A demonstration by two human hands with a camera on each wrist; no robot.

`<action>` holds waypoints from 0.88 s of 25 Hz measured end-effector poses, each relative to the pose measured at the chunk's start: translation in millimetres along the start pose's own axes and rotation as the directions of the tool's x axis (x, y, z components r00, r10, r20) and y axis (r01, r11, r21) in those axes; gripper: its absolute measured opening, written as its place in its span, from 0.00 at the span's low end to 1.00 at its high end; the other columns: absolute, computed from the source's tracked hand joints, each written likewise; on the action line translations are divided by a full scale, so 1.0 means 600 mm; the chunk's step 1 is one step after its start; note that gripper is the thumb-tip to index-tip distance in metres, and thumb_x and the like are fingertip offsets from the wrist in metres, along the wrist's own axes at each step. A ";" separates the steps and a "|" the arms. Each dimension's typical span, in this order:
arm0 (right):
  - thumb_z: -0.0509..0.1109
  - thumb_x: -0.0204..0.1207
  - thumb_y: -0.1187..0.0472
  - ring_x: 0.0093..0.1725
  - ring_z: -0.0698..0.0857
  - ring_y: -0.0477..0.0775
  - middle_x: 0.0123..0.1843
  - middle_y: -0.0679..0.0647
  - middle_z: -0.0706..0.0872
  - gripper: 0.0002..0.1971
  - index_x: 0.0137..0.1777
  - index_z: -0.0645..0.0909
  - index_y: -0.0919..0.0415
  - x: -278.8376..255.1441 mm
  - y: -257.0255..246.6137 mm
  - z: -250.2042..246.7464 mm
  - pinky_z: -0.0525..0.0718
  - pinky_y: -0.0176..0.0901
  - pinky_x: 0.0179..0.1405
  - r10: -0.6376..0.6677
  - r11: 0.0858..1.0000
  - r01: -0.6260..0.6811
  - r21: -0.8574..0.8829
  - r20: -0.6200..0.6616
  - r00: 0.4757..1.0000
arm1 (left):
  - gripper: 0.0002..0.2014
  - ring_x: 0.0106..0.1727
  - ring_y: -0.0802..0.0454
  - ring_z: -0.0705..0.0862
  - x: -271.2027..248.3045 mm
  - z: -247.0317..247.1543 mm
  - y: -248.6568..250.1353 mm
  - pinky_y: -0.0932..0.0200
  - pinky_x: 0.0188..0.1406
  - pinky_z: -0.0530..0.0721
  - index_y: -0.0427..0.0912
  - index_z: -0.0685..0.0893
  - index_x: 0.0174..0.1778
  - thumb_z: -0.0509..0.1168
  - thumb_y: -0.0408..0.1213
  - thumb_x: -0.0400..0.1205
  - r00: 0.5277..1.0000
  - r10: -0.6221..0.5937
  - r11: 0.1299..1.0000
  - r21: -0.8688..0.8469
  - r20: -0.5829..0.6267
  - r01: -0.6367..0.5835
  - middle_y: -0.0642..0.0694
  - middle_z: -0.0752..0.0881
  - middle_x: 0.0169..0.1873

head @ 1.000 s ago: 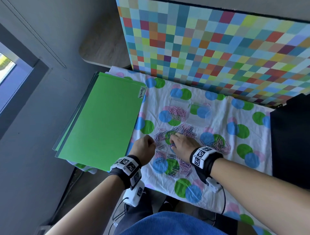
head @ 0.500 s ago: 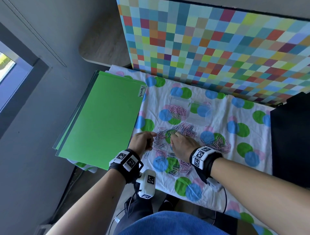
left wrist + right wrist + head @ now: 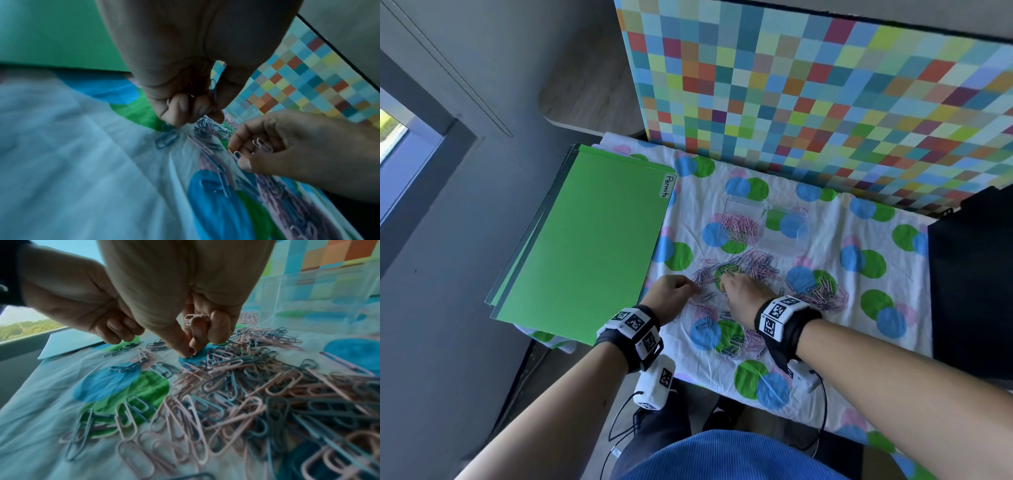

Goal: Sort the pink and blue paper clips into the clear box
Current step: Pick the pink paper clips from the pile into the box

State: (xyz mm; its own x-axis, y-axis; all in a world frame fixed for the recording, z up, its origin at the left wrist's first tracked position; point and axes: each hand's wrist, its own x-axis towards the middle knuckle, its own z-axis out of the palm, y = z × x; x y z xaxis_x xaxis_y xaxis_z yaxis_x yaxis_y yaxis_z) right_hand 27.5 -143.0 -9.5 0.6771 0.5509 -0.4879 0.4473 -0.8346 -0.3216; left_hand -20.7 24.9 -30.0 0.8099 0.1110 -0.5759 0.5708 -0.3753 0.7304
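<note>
Pink and blue paper clips (image 3: 751, 267) lie mixed in heaps on the spotted cloth (image 3: 825, 346). Behind them stands the clear box (image 3: 787, 240); its left compartment holds pink clips (image 3: 739, 222). My left hand (image 3: 688, 286) is at the heap's left edge, fingers curled round a few blue clips (image 3: 212, 88), fingertips (image 3: 174, 118) down on the cloth. My right hand (image 3: 726, 284) holds pink clips (image 3: 195, 318) in its curled fingers, while its thumb and forefinger (image 3: 191, 351) pinch another pink clip off the cloth. The right hand (image 3: 267, 146) also shows in the left wrist view.
A stack of green folders (image 3: 592, 246) covers the table's left end. A chequered board (image 3: 825, 102) stands upright behind the box. A black object (image 3: 969, 284) sits at the right edge. More clips lie near my right wrist (image 3: 822, 291) and nearer the front (image 3: 732, 339).
My left hand has shifted a little away from me to the heap's left edge, and its wrist has turned. My right hand has stayed over the heap, still picking.
</note>
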 end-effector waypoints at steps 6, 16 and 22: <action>0.61 0.77 0.73 0.43 0.81 0.56 0.52 0.56 0.80 0.11 0.56 0.73 0.63 -0.009 0.003 0.006 0.79 0.45 0.38 0.013 0.997 -0.011 0.070 -0.026 1.000 | 0.14 0.38 0.53 0.79 -0.011 0.005 -0.007 0.64 0.39 0.72 0.45 0.86 0.44 0.55 0.27 0.79 0.991 0.130 0.923 0.369 -0.040 -0.106 0.51 0.84 0.39; 0.55 0.82 0.66 0.27 0.69 0.43 0.29 0.45 0.72 0.09 0.46 0.78 0.60 0.002 0.025 -0.025 0.63 0.34 0.23 0.239 0.758 -0.179 0.628 -0.012 0.971 | 0.07 0.50 0.47 0.84 -0.009 0.005 -0.012 0.51 0.48 0.85 0.49 0.81 0.55 0.64 0.39 0.82 0.943 0.297 0.645 0.696 0.151 -0.315 0.49 0.80 0.53; 0.55 0.81 0.66 0.24 0.73 0.46 0.28 0.51 0.76 0.10 0.44 0.78 0.61 -0.006 0.030 -0.034 0.71 0.38 0.23 0.248 0.707 -0.189 0.681 0.011 0.969 | 0.02 0.42 0.48 0.83 -0.009 0.007 -0.020 0.55 0.42 0.82 0.44 0.80 0.46 0.63 0.37 0.81 0.934 0.349 0.740 0.589 0.076 -0.325 0.48 0.81 0.45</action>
State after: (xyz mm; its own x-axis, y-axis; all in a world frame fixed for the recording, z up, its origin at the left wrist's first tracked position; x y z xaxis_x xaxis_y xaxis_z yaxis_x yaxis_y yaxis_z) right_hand 45.2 -160.2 3.2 0.7603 0.3264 -0.5616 -0.2100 -0.6946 -0.6880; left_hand -32.3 25.0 -37.0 0.9456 -0.0971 -0.3104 0.0799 -0.8558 0.5110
